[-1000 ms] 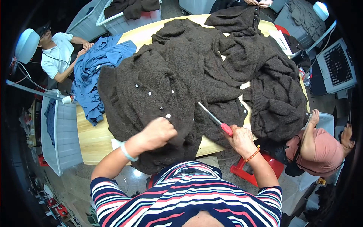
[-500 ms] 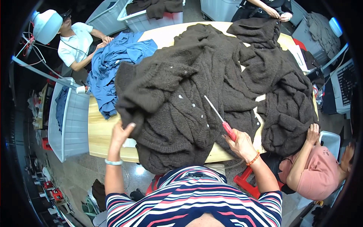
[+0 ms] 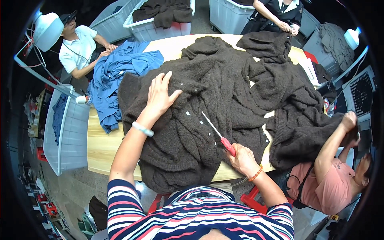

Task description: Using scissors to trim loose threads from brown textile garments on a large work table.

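Note:
A dark brown knit garment (image 3: pixel 176 140) with small white buttons (image 3: pixel 201 123) is spread in a heap on the table before me. My left hand (image 3: pixel 160 94) lies on its upper left part, fingers stretched out over the knit. In my right hand (image 3: pixel 243 160) is a tool (image 3: pixel 228 147) with a red handle and a long, thin metal shaft, its exact kind unclear. My fingers wrap the handle, and the shaft points up and left over the row of buttons. More brown knitwear (image 3: pixel 276 84) lies to the right, touching the heap.
Blue garments (image 3: pixel 108 84) lie at the table's (image 3: pixel 100 154) left, by a co-worker in white (image 3: pixel 78 46). A co-worker in pink (image 3: pixel 332 184) lifts brown knitwear at the right; another (image 3: pixel 276 16) handles some at the far side. A grey bin (image 3: pixel 72 136) stands left, a lamp (image 3: pixel 48 32) above.
My left hand has moved from the garment's lower left edge up onto its top. The tool has shifted slightly left. The co-worker in pink has raised the brown knitwear off the table edge.

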The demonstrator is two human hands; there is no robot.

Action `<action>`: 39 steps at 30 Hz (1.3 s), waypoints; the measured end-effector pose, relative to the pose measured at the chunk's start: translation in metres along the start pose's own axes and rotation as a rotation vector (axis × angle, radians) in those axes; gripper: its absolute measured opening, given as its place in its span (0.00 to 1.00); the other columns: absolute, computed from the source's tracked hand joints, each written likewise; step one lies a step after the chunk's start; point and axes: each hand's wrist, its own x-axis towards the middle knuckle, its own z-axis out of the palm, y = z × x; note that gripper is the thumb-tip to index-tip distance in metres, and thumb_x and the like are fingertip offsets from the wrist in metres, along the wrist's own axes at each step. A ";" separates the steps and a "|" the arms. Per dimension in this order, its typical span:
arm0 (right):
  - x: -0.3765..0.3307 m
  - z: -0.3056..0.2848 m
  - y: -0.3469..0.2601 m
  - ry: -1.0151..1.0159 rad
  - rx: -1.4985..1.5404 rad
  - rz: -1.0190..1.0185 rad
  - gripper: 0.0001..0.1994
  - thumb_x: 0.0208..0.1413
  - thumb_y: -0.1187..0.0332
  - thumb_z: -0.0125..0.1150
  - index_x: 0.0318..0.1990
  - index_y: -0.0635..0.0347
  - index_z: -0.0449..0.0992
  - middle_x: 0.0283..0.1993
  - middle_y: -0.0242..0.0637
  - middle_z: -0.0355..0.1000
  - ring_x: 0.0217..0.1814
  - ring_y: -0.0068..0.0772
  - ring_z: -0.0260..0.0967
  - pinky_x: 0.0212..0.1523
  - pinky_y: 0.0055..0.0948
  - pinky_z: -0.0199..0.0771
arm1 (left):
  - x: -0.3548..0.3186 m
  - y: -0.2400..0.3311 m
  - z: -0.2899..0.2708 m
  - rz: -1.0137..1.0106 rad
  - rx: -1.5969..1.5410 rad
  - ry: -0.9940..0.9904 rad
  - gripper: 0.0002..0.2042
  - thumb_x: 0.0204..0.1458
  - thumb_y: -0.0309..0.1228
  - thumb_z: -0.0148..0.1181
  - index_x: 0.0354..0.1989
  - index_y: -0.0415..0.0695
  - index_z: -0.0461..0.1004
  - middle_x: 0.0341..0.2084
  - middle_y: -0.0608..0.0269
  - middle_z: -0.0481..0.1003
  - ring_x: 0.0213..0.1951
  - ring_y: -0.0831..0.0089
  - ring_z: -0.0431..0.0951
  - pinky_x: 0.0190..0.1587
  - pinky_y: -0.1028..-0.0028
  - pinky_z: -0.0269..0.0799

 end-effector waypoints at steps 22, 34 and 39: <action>0.097 -0.014 -0.050 -0.083 -0.025 -0.209 0.10 0.57 0.65 0.58 0.44 0.56 0.68 0.24 0.49 0.71 0.29 0.55 0.74 0.31 0.46 0.72 | -0.054 -0.070 0.041 -0.695 -1.337 -0.060 0.12 0.52 0.23 0.64 0.45 0.34 0.76 0.38 0.63 0.78 0.38 0.77 0.77 0.45 0.78 0.72; 0.098 -0.016 -0.084 -0.099 -0.198 -0.345 0.12 0.54 0.63 0.60 0.40 0.60 0.70 0.18 0.47 0.70 0.23 0.52 0.73 0.25 0.47 0.72 | -0.079 -0.056 0.038 -0.640 -1.434 0.101 0.08 0.54 0.23 0.62 0.42 0.36 0.77 0.36 0.67 0.78 0.38 0.81 0.76 0.44 0.80 0.70; 0.093 -0.021 -0.089 -0.208 -0.108 -0.364 0.12 0.54 0.64 0.60 0.40 0.60 0.70 0.19 0.49 0.71 0.24 0.52 0.74 0.27 0.46 0.73 | -0.083 -0.058 0.037 -0.683 -1.535 0.122 0.09 0.54 0.23 0.62 0.44 0.37 0.76 0.39 0.65 0.78 0.38 0.80 0.76 0.45 0.79 0.71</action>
